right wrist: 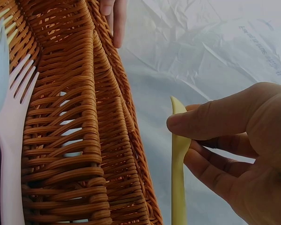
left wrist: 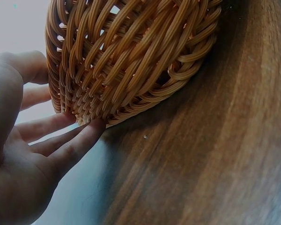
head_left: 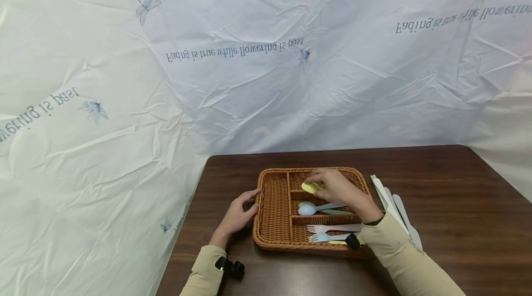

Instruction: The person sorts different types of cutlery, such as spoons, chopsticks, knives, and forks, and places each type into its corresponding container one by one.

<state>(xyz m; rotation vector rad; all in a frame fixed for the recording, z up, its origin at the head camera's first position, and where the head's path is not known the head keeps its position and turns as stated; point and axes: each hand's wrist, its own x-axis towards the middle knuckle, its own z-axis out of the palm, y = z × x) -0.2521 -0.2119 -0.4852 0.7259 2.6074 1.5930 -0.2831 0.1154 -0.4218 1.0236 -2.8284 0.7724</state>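
Note:
My right hand [head_left: 334, 187] pinches a yellow spoon [head_left: 311, 188] between thumb and fingers, over the back right compartment of a wicker basket [head_left: 274, 208]. In the right wrist view the spoon [right wrist: 179, 187] appears edge-on, its handle running down out of frame. My left hand [head_left: 238, 215] rests against the basket's left side; its fairly straight fingers touch the woven wall [left wrist: 117, 61] in the left wrist view. A light blue spoon [head_left: 308, 208] lies in the middle right compartment over a greenish utensil. Pink [head_left: 320, 228] and blue [head_left: 321, 238] forks lie in the front one, with something yellow beneath.
Right of the basket, several long pale utensils [head_left: 406, 222] lie on the dark wooden table [head_left: 449, 185], partly behind my right sleeve. The basket's long left compartment runs beside the three right ones. A printed white sheet [head_left: 257, 83] hangs behind the table.

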